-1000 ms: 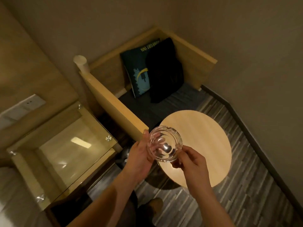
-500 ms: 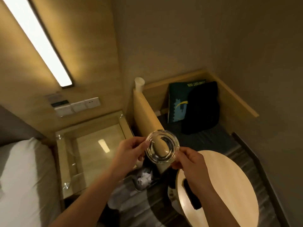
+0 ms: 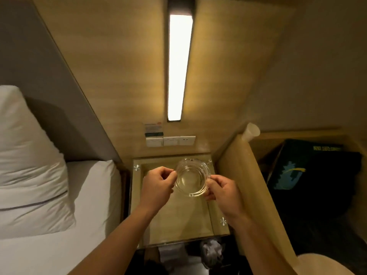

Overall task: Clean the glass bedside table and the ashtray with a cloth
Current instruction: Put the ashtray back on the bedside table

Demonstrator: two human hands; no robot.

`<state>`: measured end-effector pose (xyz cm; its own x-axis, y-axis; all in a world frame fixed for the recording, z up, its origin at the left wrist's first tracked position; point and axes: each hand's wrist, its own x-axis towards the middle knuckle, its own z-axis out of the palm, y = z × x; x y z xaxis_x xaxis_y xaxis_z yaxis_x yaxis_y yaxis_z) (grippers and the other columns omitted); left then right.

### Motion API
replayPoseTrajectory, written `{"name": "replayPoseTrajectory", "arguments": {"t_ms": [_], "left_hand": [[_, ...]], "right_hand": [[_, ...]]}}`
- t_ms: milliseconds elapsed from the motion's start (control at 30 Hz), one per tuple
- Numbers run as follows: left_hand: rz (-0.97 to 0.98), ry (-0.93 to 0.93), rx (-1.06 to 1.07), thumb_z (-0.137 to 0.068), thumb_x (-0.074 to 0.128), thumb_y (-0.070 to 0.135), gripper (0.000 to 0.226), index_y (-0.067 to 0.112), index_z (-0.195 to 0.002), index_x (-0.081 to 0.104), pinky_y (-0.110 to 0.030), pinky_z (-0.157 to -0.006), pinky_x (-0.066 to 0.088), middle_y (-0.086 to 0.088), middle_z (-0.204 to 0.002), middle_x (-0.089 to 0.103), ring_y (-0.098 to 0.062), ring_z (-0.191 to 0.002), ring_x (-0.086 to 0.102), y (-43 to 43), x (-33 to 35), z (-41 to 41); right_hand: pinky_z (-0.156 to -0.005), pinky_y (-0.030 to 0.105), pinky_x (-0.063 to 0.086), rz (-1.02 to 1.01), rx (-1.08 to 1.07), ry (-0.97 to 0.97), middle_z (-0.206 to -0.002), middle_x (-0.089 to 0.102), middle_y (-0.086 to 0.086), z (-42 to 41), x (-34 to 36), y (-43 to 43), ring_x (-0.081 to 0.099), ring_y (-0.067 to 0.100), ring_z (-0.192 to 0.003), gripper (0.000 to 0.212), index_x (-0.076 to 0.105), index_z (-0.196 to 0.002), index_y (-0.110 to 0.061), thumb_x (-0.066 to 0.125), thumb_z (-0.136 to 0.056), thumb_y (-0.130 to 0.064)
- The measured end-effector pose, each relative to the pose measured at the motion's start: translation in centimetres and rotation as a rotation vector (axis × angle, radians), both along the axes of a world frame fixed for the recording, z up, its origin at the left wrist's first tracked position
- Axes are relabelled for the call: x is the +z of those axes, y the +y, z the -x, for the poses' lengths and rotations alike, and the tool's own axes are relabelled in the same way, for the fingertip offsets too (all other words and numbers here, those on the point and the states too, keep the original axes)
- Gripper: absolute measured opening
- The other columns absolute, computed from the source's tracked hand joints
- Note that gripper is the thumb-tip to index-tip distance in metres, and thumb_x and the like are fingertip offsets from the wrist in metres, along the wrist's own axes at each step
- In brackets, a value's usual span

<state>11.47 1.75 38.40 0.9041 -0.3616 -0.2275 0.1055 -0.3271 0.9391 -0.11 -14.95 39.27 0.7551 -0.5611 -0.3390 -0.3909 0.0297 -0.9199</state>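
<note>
A clear round glass ashtray [image 3: 192, 177] is held above the glass bedside table [image 3: 178, 219], over its far half. My left hand [image 3: 157, 187] pinches the ashtray's left rim and my right hand [image 3: 224, 190] grips its right rim. The ashtray's open side faces me. The table has a glass top with star-shaped metal fittings at its corners, over a wooden frame. No cloth is in view.
A bed with white sheet and pillow [image 3: 29, 155] lies to the left. A wooden partition [image 3: 246, 185] with a paper cup [image 3: 251, 132] on top stands to the right, a dark cushion [image 3: 309, 169] behind it. Wall switches [image 3: 170, 140] and a strip lamp [image 3: 178, 66] lie beyond the table. A round wooden table's edge [image 3: 321, 264] shows at lower right; crumpled tissue [image 3: 210, 249] below.
I have turned left from the round wooden table toward the bedside table, carrying the ashtray in both hands. It now hangs over the glass top.
</note>
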Motion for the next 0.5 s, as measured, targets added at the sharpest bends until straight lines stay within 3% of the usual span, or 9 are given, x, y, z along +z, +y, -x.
{"name": "replayPoseTrajectory", "arguments": {"t_ms": [100,200,300,367,500], "left_hand": [[-0.131,-0.045,0.078,-0.095,0.069,0.019,0.017,0.014,-0.080,0.076,-0.043,-0.063,0.061,-0.002,-0.065,0.072,-0.020,-0.065,0.070,2.1,-2.6,-4.3],[-0.252,-0.036,0.131,-0.096,0.064,0.021,0.022,0.017,-0.076,0.072,-0.037,-0.061,0.054,0.001,-0.063,0.069,-0.018,-0.064,0.067,3.8,-5.7,-8.0],[-0.339,-0.037,0.175,-0.098,0.061,0.021,0.025,0.014,-0.075,0.068,-0.035,-0.057,0.049,0.002,-0.063,0.065,-0.019,-0.063,0.065,4.7,-9.3,-11.4],[-0.404,-0.031,0.198,-0.100,0.059,0.020,0.025,0.014,-0.076,0.065,-0.028,-0.053,0.039,0.005,-0.065,0.062,-0.015,-0.063,0.062,5.0,-12.0,-13.6],[-0.532,-0.033,0.174,-0.100,0.058,0.017,0.026,0.007,-0.077,0.065,-0.032,-0.059,0.032,-0.008,-0.073,0.066,-0.027,-0.069,0.061,5.5,-18.2,-17.7]], "right_hand": [[-0.060,0.030,0.056,0.009,0.106,0.065,-0.064,0.068,0.000,-6.3,-2.3,1.5,0.064,0.014,-0.063,0.020,0.076,-0.091,-0.019,0.060,-0.098,-0.010],[-0.058,0.032,0.055,0.037,0.190,0.148,-0.059,0.066,-0.003,-12.1,-5.6,3.0,0.062,0.013,-0.059,0.021,0.077,-0.086,-0.016,0.060,-0.098,-0.011],[-0.061,0.040,0.058,0.151,0.299,0.227,-0.062,0.070,0.008,-17.3,-9.8,4.0,0.064,0.012,-0.056,0.033,0.074,-0.077,-0.006,0.062,-0.098,-0.029],[-0.063,0.043,0.060,0.210,0.329,0.257,-0.064,0.072,0.010,-20.3,-13.2,4.5,0.069,0.016,-0.058,0.035,0.073,-0.074,-0.005,0.061,-0.097,-0.030],[-0.063,0.045,0.058,0.300,0.350,0.301,-0.064,0.072,0.008,-25.1,-21.3,5.4,0.072,0.029,-0.066,0.028,0.071,-0.072,-0.010,0.061,-0.091,-0.028]]}}
